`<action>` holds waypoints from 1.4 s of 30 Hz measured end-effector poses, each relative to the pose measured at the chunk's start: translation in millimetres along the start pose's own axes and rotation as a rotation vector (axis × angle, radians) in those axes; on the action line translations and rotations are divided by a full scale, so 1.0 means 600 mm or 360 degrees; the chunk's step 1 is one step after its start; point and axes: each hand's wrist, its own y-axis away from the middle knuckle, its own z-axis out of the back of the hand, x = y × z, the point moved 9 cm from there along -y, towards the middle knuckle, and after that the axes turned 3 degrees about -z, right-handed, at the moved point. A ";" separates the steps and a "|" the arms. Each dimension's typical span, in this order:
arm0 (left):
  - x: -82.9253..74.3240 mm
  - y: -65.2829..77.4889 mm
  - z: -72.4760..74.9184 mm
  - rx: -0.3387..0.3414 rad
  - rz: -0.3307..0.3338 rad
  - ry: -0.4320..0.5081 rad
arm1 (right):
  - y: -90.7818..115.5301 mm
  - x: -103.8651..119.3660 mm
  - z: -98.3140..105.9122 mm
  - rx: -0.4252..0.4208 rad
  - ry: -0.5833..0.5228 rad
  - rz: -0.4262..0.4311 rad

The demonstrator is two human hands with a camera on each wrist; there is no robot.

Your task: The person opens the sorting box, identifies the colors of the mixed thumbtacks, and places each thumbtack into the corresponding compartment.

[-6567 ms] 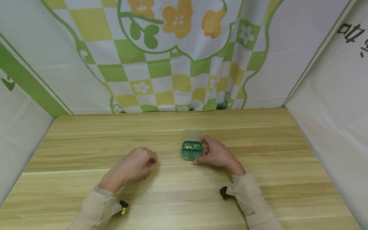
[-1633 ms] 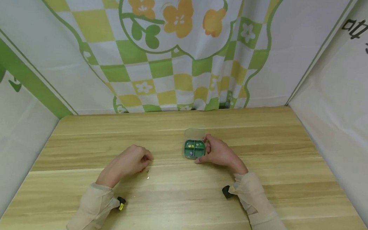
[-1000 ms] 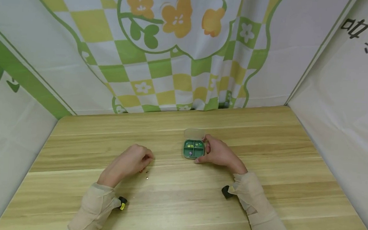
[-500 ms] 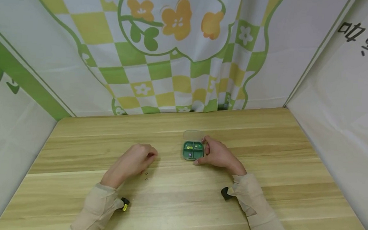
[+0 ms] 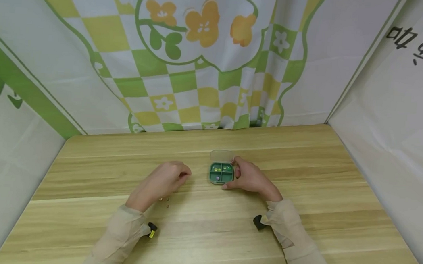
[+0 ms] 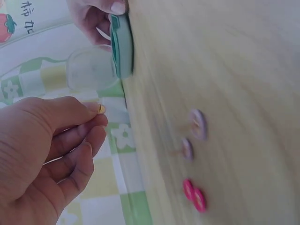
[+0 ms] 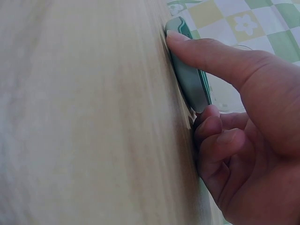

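Observation:
My left hand [image 5: 162, 184] is to the left of a small green pill case [image 5: 221, 182]. In the left wrist view its thumb and forefinger pinch a tiny yellow button [image 6: 101, 109], held up off the table. My right hand [image 5: 253, 178] grips the case's right side, thumb at the front edge and fingers behind. The case has four compartments, and its clear lid [image 5: 222, 155] stands open at the back. Yellow and green pieces lie in the back compartments; a purple piece [image 5: 217, 178] is at front left. On the table are purple buttons [image 6: 198, 124] and pink buttons [image 6: 199, 200].
The wooden table [image 5: 205, 236] reaches back to a checked, flowered curtain [image 5: 185, 82]. White fabric walls [image 5: 397, 119] rise at both sides. Small black devices [image 5: 259, 222] are strapped on both wrists.
A purple piece has appeared in the case's front left compartment. My left hand has lifted and moved right towards the case, uncovering small buttons on the table. The right hand stays at the case.

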 end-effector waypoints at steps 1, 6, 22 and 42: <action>-0.004 -0.004 0.000 -0.0003 -0.0007 0.0000 | 0.000 0.000 0.000 -0.0002 0.0001 0.0000; -0.025 -0.027 -0.001 -0.0032 -0.0052 0.0026 | 0.001 0.000 0.001 -0.0001 -0.0008 0.0004; -0.066 -0.077 -0.032 -0.0007 -0.0206 -0.0069 | 0.000 0.000 -0.001 0.0011 -0.0050 0.0007; -0.073 -0.095 -0.055 -0.0020 -0.0231 -0.0045 | 0.002 -0.003 0.000 0.0001 -0.0014 0.0002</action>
